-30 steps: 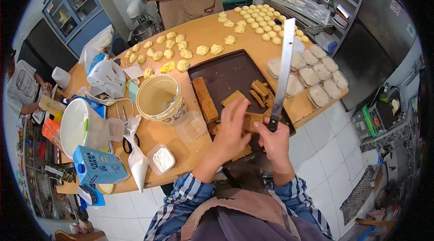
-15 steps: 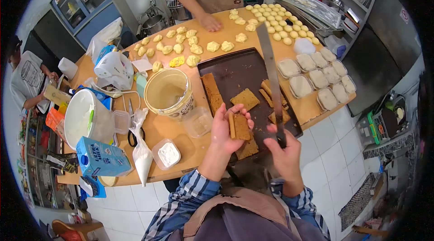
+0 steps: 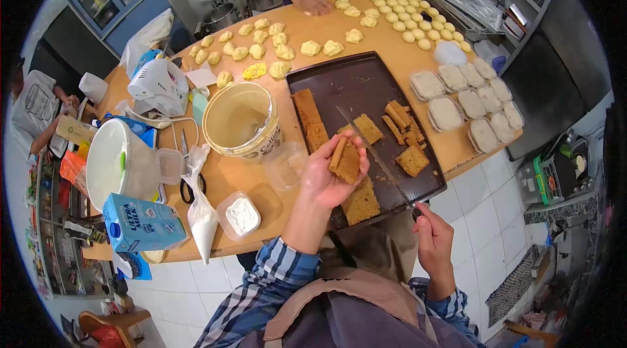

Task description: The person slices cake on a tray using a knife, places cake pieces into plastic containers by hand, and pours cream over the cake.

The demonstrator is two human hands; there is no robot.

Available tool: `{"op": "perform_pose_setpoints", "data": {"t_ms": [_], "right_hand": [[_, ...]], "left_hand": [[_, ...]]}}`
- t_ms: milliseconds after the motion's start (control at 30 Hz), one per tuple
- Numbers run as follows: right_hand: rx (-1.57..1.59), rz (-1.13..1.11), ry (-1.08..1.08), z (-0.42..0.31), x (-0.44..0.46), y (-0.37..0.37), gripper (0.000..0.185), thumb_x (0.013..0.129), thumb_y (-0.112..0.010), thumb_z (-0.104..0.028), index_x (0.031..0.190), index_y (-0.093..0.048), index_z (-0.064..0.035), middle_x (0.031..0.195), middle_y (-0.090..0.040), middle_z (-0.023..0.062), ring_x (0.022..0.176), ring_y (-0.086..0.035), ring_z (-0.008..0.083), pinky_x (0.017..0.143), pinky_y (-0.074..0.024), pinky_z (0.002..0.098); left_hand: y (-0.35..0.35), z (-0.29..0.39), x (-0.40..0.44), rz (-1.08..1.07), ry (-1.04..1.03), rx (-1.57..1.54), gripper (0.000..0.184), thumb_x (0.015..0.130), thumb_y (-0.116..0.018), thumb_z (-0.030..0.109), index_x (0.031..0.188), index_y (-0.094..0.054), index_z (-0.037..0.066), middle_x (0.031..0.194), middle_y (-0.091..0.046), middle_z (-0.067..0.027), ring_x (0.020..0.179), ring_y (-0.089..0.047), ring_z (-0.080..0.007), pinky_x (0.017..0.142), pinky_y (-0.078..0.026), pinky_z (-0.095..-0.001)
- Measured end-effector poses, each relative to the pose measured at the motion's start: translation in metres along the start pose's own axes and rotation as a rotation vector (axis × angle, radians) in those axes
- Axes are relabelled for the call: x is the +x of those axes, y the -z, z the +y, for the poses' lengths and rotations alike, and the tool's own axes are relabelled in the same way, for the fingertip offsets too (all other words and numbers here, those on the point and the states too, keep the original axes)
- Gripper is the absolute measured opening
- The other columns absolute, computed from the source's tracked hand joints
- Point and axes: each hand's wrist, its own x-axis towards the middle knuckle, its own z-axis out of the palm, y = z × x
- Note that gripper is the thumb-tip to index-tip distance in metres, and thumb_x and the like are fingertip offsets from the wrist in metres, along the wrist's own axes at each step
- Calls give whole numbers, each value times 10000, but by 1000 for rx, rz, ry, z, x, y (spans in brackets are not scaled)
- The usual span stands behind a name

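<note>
In the head view my left hand [image 3: 321, 178] is closed around a piece of brown cake [image 3: 349, 164], with a narrow strip lying along its left side. My right hand [image 3: 434, 245] grips the dark handle of a long knife [image 3: 385, 170]. The blade slants up and left, its tip beyond the held piece; whether it touches the cake I cannot tell. Below both hands lies a dark baking tray [image 3: 330, 87]. On it are a long cake strip [image 3: 307, 113], a square piece [image 3: 413, 160], a larger slab [image 3: 361, 203] and several cut pieces [image 3: 396, 113].
Left of the tray stand a tub [image 3: 222, 119], a piping bag [image 3: 201, 211], a small container of white cream [image 3: 241, 216] and a milk carton [image 3: 144, 222]. Dough lumps [image 3: 311, 47] and packed boxes [image 3: 445, 115] lie beyond. A co-worker's hand [image 3: 315, 3] is across the table.
The knife has swung from nearly upright to a low slant toward the upper left. My right hand has moved right and down, while my left hand still holds the cake, now tilted.
</note>
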Motion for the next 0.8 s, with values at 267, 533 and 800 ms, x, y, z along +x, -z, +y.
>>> {"op": "perform_pose_setpoints", "data": {"t_ms": [267, 533, 800], "right_hand": [[-132, -101, 130, -10, 4, -5, 260, 856, -618, -100, 1090, -636, 13, 749, -607, 161, 633, -587, 284, 584, -461, 343], [-282, -96, 249, -8, 4, -2, 286, 818, -661, -122, 1076, -641, 1, 686, -563, 136, 592, -549, 289, 537, -433, 369], [-299, -60, 316, -4, 0, 4, 301, 802, -676, -136, 1073, -647, -10, 660, -541, 119, 568, -528, 284, 507, -413, 369]], "left_hand": [[-7, 2, -1, 206, -145, -13, 259, 951, -452, 274, 965, -567, 43, 920, -584, -107, 903, -535, -253, 771, -496, -365], [-10, 5, -1, 172, -83, -34, 231, 922, -471, 236, 920, -586, 36, 883, -603, -108, 873, -554, -258, 742, -507, -360], [-12, 5, -3, 160, -46, -47, 217, 917, -467, 224, 920, -590, 45, 881, -606, -98, 855, -560, -251, 720, -507, -347]]}}
